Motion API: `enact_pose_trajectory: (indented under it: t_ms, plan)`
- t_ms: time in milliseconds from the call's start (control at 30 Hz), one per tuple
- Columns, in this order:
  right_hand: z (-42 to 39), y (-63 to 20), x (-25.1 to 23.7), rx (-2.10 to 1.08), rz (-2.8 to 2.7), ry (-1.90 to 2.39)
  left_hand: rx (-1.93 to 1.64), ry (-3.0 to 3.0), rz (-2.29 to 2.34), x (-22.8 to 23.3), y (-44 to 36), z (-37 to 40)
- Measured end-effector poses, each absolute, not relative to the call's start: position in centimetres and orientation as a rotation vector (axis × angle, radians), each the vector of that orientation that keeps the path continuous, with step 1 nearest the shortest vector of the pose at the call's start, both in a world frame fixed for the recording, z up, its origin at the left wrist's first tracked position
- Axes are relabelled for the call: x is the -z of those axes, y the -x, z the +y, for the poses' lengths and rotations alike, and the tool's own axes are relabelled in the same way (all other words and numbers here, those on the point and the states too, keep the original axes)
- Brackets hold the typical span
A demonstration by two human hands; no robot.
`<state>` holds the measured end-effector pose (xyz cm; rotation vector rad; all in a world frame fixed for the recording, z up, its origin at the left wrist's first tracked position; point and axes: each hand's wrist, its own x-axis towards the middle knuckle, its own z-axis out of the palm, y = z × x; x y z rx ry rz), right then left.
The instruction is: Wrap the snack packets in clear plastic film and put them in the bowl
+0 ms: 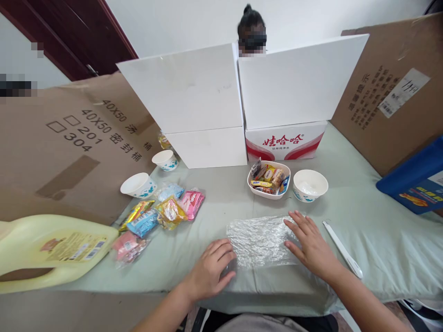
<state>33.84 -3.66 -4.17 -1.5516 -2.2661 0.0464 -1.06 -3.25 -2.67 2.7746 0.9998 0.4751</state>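
A sheet of clear crinkled plastic wrap (pixel 261 240) lies flat on the cloth in front of me. My left hand (pixel 213 267) rests at its left edge, fingers slightly bent and thumb apart, gripping nothing. At the right end, my right hand (pixel 309 244) is open, its spread fingertips on or just over the wrap. Beyond the wrap sit a white dish of wrapped snacks (pixel 269 193) and a white paper bowl (pixel 310 186) with something clear inside. A long slim white object (pixel 342 249) lies right of my right hand.
Several snack packets (pixel 171 212) lie at left, near two paper bowls (pixel 138 186) and a pale yellow jug (pixel 58 251). White panels (pixel 194 92) and a red-and-white carton (pixel 285 140) stand behind. Large cardboard boxes (pixel 69 152) flank the table; a blue container (pixel 415 180) is at right. A person (pixel 251 27) is behind the panels.
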Motion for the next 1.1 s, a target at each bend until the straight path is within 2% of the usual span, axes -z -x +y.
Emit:
enact_pose_trajectory:
  t_ms: [133, 267, 633, 867, 1000, 1100]
  plan:
    - [-5.8, -36.8, 2.5, -0.251, -2.333, 1.436, -0.43, -2.786, 0.943, 2.5, 1.4, -3.7]
    - [-8.7, -39.0, 3.2, -0.444, -2.504, 1.34, -0.484, -2.867, 0.86, 3.1, 2.1, -3.4]
    - [-13.8, -38.8, 5.7, -0.072, -2.457, 1.328, -0.452, -2.792, 0.736, 2.9, 0.4, -4.4]
    - [-13.4, -38.0, 4.2, -0.348, -2.214, 1.356, -0.522, -2.768, 0.832, 2.9, 0.4, -4.8]
    - [-11.9, -38.0, 3.7, -0.555, -2.075, 1.537, -0.579, -2.614, 0.91, 2.3, 0.2, -4.5]
    - [-10.7, -37.6, 3.8, -0.588, -1.986, 1.691, -0.617, -2.476, 1.048, 2.2, 0.1, -3.6]
